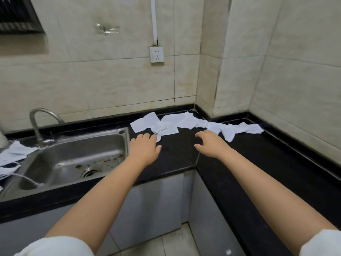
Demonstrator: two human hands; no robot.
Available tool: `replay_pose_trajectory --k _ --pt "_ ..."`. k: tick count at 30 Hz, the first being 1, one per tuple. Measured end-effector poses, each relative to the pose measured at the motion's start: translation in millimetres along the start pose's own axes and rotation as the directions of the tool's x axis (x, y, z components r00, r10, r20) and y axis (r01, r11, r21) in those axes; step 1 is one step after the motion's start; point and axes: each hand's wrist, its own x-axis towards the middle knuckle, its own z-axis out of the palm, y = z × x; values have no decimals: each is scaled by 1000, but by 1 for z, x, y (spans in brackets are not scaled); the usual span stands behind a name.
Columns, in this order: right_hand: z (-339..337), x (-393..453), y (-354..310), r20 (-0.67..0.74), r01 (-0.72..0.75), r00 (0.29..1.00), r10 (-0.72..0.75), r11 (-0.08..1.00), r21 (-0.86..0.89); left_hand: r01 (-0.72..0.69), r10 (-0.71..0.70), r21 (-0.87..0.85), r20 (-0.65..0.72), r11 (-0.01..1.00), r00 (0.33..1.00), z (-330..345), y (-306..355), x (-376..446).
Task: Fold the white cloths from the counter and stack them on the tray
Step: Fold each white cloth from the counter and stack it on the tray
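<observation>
Sink (77, 148) at left-center; no tray in view. Left hand (145, 146) mid-frame, fingers loosely spread, holds nothing, tips just touching the nearest white cloth (165, 130). Right hand (210, 145) right of it, fingers wide, empty, near the cloths but apart. White cloths (195, 122) lie unfolded in an overlapping row on the black counter (258, 159) at upper center, long axis running left-right toward the corner. Best: pinch one cloth by two corners, pull it clear of the rest, flatten before folding.

Soft even light, slight blur, wide-angle bowing.
</observation>
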Motion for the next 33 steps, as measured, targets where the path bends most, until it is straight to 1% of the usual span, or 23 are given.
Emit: replay_pose_trajectory --k 4,9,12,17,20,23,25,26,27,29,31,32,33 --pt "34 100 -12 36 -50 998 49 999 22 -29 29 -10 34 1000 999 39 -56 86" --pt "88 212 -30 169 -158 975 141 983 92 -33 38 -44 121 998 992 89 -116 179" --pt "124 258 -32 243 -240 949 203 962 133 -38 52 -84 169 996 984 116 -130 217" --pt "182 322 -34 308 -369 905 295 904 218 -62 92 -128 247 990 965 161 -141 254" --pt "212 350 -37 307 -414 894 327 866 282 -39 75 -120 308 992 948 180 -151 263" --pt "230 368 -36 268 -454 887 376 817 356 -19 52 -94 360 995 932 194 -163 271" --pt "233 372 -33 227 -463 886 404 791 401 3 39 -115 367 993 930 201 -165 282" --pt "234 373 -29 215 -454 891 400 793 406 11 41 -136 372 991 927 204 -164 288" --pt "233 373 -26 189 -415 910 369 804 427 19 45 -164 379 986 924 208 -159 295" --pt "232 372 -19 214 -384 923 320 816 433 56 44 -230 406 972 913 216 -147 303" --pt "237 375 -14 275 -411 907 319 817 404 99 28 -268 432 958 901 224 -137 306" --pt "242 377 -13 286 -413 903 322 833 368 114 14 -269 434 956 901 228 -136 307" --pt "246 379 -13 267 -400 909 319 846 352 123 1 -258 434 958 901 232 -136 308"
